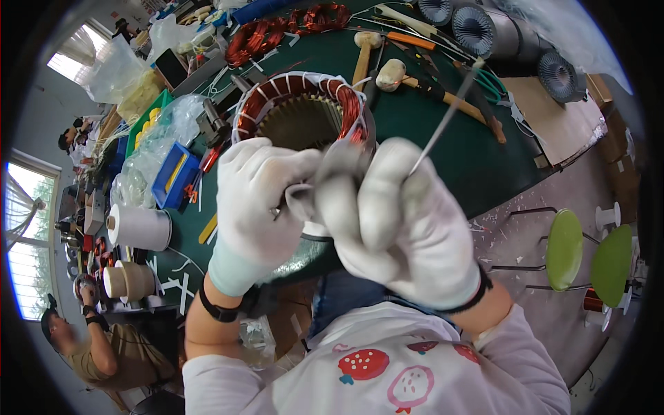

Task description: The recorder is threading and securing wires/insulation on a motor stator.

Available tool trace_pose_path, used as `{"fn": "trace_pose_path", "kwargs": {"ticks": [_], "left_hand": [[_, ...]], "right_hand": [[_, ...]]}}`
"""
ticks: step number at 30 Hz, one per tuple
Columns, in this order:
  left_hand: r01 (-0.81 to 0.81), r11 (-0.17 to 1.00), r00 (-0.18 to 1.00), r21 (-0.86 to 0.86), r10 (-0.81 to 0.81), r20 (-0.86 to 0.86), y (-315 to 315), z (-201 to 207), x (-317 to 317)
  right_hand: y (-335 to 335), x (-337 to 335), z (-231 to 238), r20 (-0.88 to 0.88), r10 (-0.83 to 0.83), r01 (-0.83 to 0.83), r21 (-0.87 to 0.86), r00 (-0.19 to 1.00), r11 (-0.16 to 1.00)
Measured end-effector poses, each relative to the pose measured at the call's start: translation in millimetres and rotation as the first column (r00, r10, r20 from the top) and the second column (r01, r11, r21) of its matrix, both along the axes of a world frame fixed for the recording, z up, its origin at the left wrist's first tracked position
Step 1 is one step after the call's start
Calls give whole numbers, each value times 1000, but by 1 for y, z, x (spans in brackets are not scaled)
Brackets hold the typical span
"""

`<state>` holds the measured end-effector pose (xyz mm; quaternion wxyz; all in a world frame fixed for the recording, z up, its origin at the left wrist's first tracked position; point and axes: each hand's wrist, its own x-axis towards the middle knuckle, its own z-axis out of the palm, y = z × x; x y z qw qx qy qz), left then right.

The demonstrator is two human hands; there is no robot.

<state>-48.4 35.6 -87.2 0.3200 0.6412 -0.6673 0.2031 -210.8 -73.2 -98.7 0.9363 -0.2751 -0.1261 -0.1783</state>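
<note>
A motor stator (299, 111) with copper windings and white insulation strips sits on the dark green table (443, 159) right in front of me. Both my hands wear white gloves and are raised close to the camera, pressed together over the stator's near rim. My left hand (259, 204) pinches a white tie or strip. My right hand (394, 221) is closed around a long thin metal needle (446, 117) that points up and to the right.
Wooden mallets (398, 72), copper wire coils (283, 31), a blue box (173, 173), plastic bags and white tape rolls (138, 228) lie around the table. Grey round parts (484, 31) stand at the far right. Green stools (564, 249) are on the floor at right. Another person (90, 339) sits at lower left.
</note>
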Motion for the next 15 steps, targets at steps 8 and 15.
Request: {"fn": "trace_pose_path", "kwargs": {"ticks": [8,15], "left_hand": [[44,989,997,144,-35,-65,8,14,8],[-152,986,933,65,165,-319,-3,-9,-12]], "right_hand": [[12,1,-75,37,-372,264,-769,928,582],[0,-72,-51,-261,-653,393,-623,711,677]]}}
